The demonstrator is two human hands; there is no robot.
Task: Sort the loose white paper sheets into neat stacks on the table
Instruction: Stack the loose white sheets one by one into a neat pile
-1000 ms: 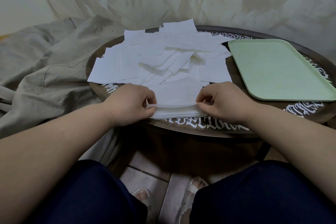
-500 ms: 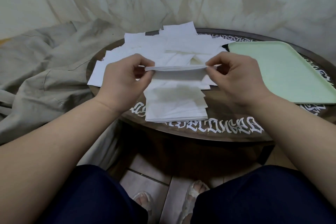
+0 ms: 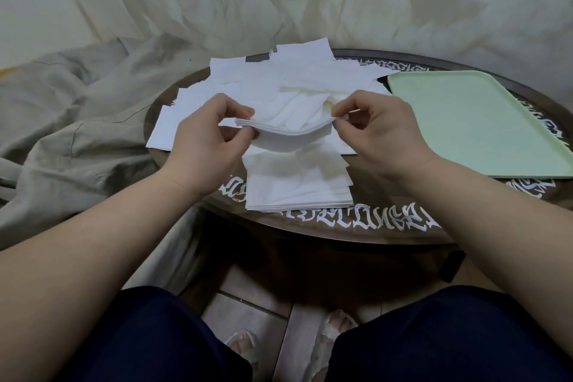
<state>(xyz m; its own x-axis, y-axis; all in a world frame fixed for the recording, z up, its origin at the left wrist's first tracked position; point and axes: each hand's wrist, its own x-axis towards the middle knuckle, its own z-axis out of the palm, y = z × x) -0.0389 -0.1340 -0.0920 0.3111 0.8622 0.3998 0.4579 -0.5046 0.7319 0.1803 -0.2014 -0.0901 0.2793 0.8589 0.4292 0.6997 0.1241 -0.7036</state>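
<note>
Both hands, the left hand (image 3: 204,136) and the right hand (image 3: 379,130), pinch the ends of a small bunch of sheets (image 3: 285,130) above the table (image 3: 341,231). The step looks like squaring up this bunch. Next it likely needs to go down straight on the neat stack (image 3: 297,183) right below, with the loose pile (image 3: 279,84) behind.

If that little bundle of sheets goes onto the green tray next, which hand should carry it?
Probably the right hand. It already pinches the bundle at its right end and sits beside the green tray; the left hand, pinching the other end, would have to cross over.
</note>
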